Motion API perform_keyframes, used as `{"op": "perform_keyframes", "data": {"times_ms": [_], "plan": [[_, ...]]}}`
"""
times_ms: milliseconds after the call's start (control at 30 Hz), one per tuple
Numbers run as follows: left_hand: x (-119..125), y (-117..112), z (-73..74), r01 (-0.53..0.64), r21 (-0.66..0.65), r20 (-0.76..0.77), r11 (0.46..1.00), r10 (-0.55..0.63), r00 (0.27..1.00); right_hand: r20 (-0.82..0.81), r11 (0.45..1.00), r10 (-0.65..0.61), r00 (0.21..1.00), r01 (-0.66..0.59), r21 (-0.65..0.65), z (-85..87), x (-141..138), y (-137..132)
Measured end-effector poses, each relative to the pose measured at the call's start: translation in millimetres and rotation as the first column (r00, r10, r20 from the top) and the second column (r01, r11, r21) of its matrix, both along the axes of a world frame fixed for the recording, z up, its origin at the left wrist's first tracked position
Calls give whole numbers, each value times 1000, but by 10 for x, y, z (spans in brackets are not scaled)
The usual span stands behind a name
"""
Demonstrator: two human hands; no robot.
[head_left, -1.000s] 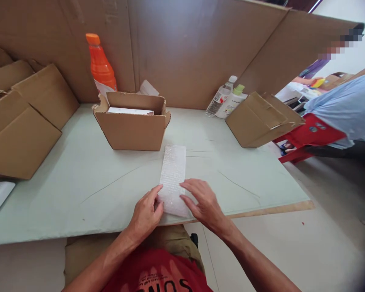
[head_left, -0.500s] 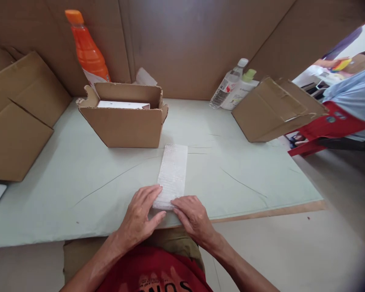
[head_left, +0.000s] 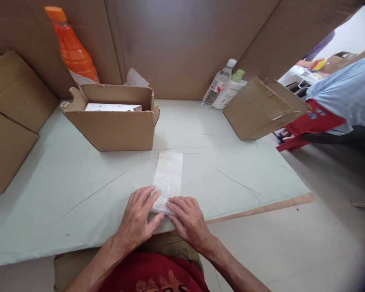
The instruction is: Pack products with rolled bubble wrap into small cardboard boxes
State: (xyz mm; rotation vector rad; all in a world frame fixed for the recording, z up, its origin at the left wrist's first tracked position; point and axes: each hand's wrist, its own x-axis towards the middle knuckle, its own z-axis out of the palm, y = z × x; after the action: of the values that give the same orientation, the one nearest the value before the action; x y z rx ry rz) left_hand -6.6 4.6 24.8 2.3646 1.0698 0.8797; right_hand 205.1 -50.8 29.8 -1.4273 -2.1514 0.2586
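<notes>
A narrow strip of bubble wrap [head_left: 168,172] lies flat on the table in front of me, its near end folded over close to the table edge. My left hand [head_left: 140,213] holds the left side of that folded end, fingers on top and thumb at the near edge. At the right side, my right hand [head_left: 188,219] grips the same end with curled fingers, its thumb low at the edge. Whether anything lies inside the fold cannot be seen.
An open cardboard box [head_left: 126,132] with a white box [head_left: 112,107] inside stands beyond the strip. Behind it leans an orange bottle [head_left: 74,50]. A clear bottle [head_left: 217,85], a white bottle [head_left: 229,93] and another carton [head_left: 258,107] stand back right. A person sits on a red stool [head_left: 314,117].
The near end of the bubble wrap is pressed and folded a little more, and the strip sits slightly nearer me. My left fingers have moved further onto it. The view has shifted to the right.
</notes>
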Motion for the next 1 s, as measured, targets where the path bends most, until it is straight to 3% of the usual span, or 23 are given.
{"op": "perform_keyframes", "data": {"times_ms": [67, 167, 300, 400, 467, 533, 600, 700, 767, 867, 933, 1000], "plan": [[-63, -48, 38, 80, -43, 31, 996, -79, 996, -92, 998, -1, 996, -5, -58, 20, 2, 13], [-110, -97, 46, 72, -164, 43, 984, -66, 997, -172, 989, 15, 985, -40, -141, 103, 40, -21], [-37, -44, -24, -15, -182, -25, 983, 10, 1000, -100, 995, -90, 991, 93, 21, 165, 50, -108], [11, 6, -73, -96, -157, -42, 983, 90, 995, -8, 998, -37, 999, 38, 50, 126, -11, -95], [-15, -2, -85, -152, -219, 1, 964, 156, 988, 15, 999, -7, 1000, 6, 34, 77, -55, -29], [-82, -47, -77, -218, -382, 70, 898, 263, 962, -48, 999, -43, 998, 44, 13, 32, -89, 54], [-147, -116, -55, -229, -620, 153, 751, 402, 903, -176, 993, -119, 977, 113, -42, 11, -132, 118], [-149, -222, -10, -11, -881, 294, 473, 566, 770, -364, 960, -221, 905, 137, -243, 40, -248, 126], [-85, -266, 15, 140, -918, 358, 372, 623, 695, -438, 932, -232, 869, 69, -356, 86, -323, 88], [3, -276, 34, 182, -927, 364, 326, 678, 638, -425, 955, -192, 885, 68, -290, 151, -301, 54], [5, -260, 42, 177, -928, 365, 328, 702, 612, -396, 960, -250, 883, 174, -217, 170, -175, 90], [-36, -237, 57, 192, -921, 384, 340, 704, 598, -428, 932, -336, 839, 229, -283, 162, -22, 174]]}}
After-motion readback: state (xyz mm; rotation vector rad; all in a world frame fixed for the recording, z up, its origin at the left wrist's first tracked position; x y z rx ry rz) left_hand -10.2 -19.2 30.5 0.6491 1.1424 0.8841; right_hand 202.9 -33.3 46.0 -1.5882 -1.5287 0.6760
